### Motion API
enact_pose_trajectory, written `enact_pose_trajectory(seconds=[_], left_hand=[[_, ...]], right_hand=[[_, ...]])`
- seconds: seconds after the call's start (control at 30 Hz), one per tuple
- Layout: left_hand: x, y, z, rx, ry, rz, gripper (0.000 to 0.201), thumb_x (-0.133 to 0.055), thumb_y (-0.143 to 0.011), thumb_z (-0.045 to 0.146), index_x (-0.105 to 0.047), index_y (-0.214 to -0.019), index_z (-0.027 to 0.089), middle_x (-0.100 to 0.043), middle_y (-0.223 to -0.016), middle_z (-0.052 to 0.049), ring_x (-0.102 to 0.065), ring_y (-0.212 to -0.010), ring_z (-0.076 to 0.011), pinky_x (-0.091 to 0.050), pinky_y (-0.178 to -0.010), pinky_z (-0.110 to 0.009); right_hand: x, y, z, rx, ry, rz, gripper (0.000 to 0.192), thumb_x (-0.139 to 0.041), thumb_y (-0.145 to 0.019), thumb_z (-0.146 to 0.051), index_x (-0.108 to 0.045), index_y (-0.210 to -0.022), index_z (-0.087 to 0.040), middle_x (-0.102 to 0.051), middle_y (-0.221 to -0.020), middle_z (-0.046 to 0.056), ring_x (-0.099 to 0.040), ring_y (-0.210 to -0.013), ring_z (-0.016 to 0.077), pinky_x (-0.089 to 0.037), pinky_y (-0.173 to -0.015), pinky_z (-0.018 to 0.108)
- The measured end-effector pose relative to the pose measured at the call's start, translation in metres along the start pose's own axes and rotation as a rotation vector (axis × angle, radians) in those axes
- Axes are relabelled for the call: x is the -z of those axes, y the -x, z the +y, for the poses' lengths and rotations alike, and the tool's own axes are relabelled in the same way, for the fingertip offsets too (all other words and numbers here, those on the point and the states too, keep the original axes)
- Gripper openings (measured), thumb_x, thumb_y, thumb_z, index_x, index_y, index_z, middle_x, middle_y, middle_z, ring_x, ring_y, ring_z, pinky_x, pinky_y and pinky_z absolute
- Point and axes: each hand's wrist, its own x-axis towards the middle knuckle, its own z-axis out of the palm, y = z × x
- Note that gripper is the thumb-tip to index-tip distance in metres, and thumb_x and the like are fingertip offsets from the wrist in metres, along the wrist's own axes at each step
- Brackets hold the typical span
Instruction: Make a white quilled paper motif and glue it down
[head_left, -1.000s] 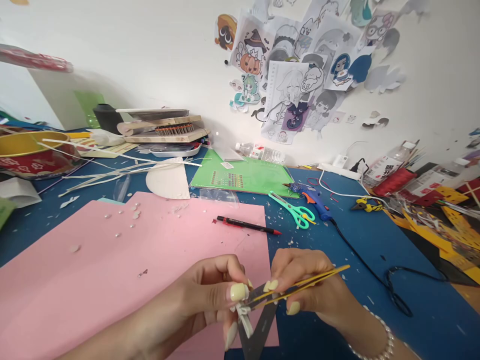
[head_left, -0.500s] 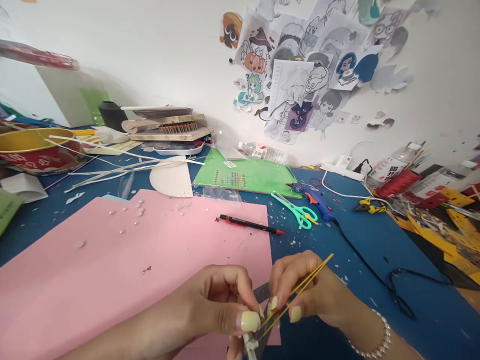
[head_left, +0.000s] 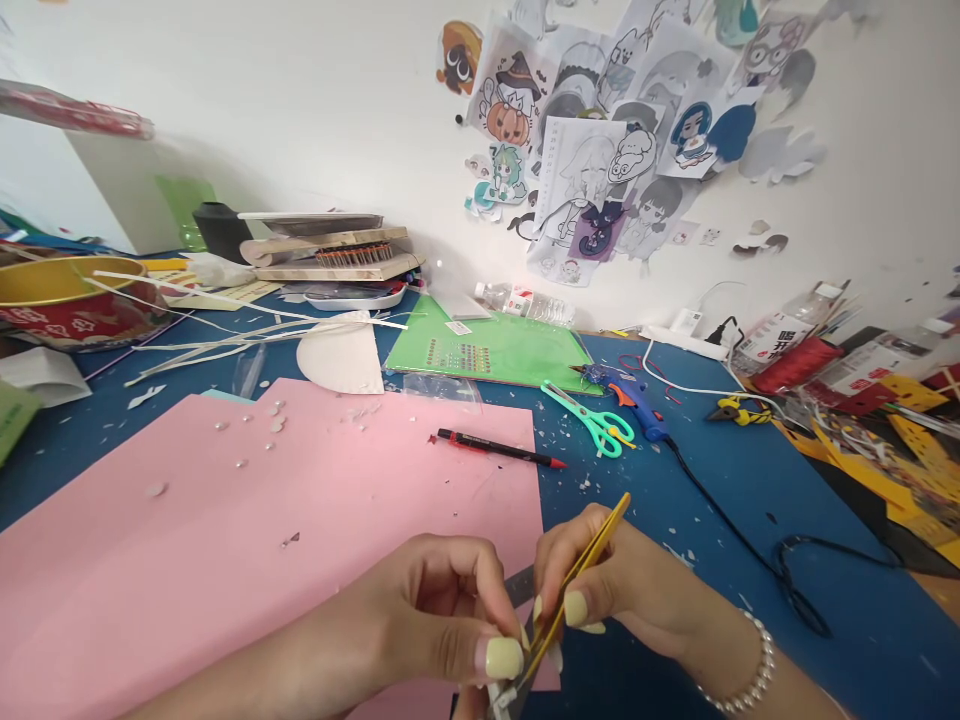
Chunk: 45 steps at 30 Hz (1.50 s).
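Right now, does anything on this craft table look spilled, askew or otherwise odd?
Small white scraps and beads lie scattered over the pink paper sheet. Long white paper strips sprawl loose and crossed over the blue tabletop. The hands themselves, left and right, show nothing odd.

A large pink sheet (head_left: 247, 520) covered much of the blue table (head_left: 750, 500), dotted with small white scraps, while a red-and-black pencil (head_left: 501, 450) lay near its far right corner. Beyond it sat a green mat (head_left: 495, 352), a white paper fan shape (head_left: 341, 358) and a clear water bottle (head_left: 525, 302) on its side. Teal scissors (head_left: 592, 420) lay just beside a blue glue gun (head_left: 626, 395), its black cord (head_left: 750, 545) trailing toward the near edge. A gold-and-red tin (head_left: 71, 300) stood far left; cartoon drawings (head_left: 592, 150) crowded the white wall.
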Motion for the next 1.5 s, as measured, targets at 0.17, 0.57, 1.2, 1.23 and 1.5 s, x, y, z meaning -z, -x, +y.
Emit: enact_pose_trajectory(seconds=[0.17, 0.57, 1.2, 1.23, 1.5], left_hand=[[-0.001, 0.0, 0.003, -0.01, 0.013, 0.0, 0.016, -0.069, -0.062, 0.02, -0.054, -0.061, 0.013, -0.061, -0.06, -0.001, -0.053, -0.046, -0.0075, -0.039, -0.039, -0.014], [0.005, 0.002, 0.008, -0.113, 0.088, 0.064, 0.009, -0.058, -0.075, 0.02, -0.054, -0.067, 0.016, -0.053, -0.054, 0.004, -0.046, -0.039, -0.0039, -0.035, -0.042, -0.014], [0.004, 0.001, 0.01, -0.077, 0.044, 0.062, 0.009, -0.062, -0.071, 0.021, -0.056, -0.068, 0.015, -0.058, -0.057, 0.002, -0.053, -0.048, -0.0076, -0.041, -0.046, -0.016], [0.004, 0.001, 0.011, -0.078, 0.04, 0.062, 0.009, -0.062, -0.071, 0.021, -0.056, -0.067, 0.015, -0.058, -0.058, 0.002, -0.053, -0.047, -0.0073, -0.041, -0.046, -0.016], [0.002, 0.001, 0.011, -0.046, 0.033, 0.06, 0.01, -0.061, -0.073, 0.019, -0.055, -0.067, 0.014, -0.059, -0.058, 0.001, -0.052, -0.047, -0.0067, -0.04, -0.047, -0.016]], right_hand=[[-0.001, 0.0, -0.001, 0.029, 0.001, 0.006, 0.014, -0.07, -0.058, -0.026, -0.068, -0.066, -0.015, -0.058, -0.057, 0.0, -0.046, -0.047, 0.0042, -0.03, -0.041, 0.015], [0.001, 0.003, -0.004, 0.212, -0.055, 0.104, 0.015, -0.057, -0.073, -0.028, -0.058, -0.071, -0.013, -0.058, -0.059, 0.001, -0.052, -0.048, 0.0071, -0.038, -0.043, 0.017], [-0.005, 0.003, -0.003, 0.141, -0.171, 0.072, 0.013, -0.059, -0.07, -0.023, -0.055, -0.075, -0.012, -0.058, -0.055, -0.001, -0.055, -0.045, 0.0064, -0.038, -0.041, 0.014], [-0.005, 0.003, -0.003, 0.143, -0.174, 0.067, 0.012, -0.059, -0.07, -0.023, -0.055, -0.076, -0.012, -0.058, -0.055, -0.001, -0.055, -0.046, 0.0063, -0.038, -0.042, 0.013], [-0.004, 0.004, -0.003, 0.129, -0.13, 0.072, 0.013, -0.06, -0.07, -0.024, -0.056, -0.075, -0.013, -0.059, -0.057, 0.0, -0.054, -0.045, 0.0059, -0.04, -0.042, 0.015]])
